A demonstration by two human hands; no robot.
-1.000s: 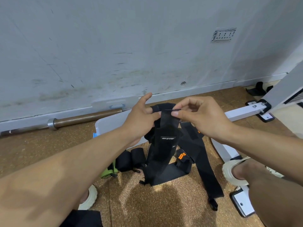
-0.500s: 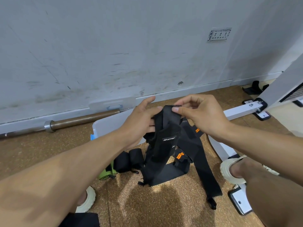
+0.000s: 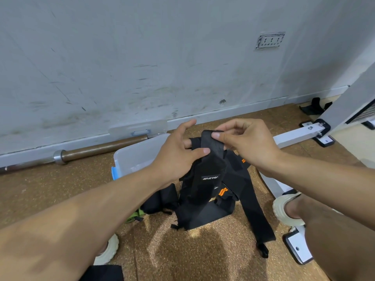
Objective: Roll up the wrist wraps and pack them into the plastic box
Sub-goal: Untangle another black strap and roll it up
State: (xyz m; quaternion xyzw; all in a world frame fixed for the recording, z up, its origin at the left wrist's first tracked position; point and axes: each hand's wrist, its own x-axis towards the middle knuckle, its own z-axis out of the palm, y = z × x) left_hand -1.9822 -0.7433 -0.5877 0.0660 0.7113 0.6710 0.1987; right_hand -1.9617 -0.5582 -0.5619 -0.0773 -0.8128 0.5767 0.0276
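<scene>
Two hands up front, head view | left hand (image 3: 174,155) curls round black wrist wrap (image 3: 211,159) from its side, thumb on the fabric | right hand (image 3: 245,142) pinches the wrap's folded top edge | wrap hangs above loose black straps (image 3: 257,216) on the floor | plastic box (image 3: 132,157) sits open behind, near the wall.

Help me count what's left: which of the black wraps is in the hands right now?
The wrap with the white logo patch: the right hand pinches its top end and the left hand steadies it. The other black wraps lie on the floor.
</scene>
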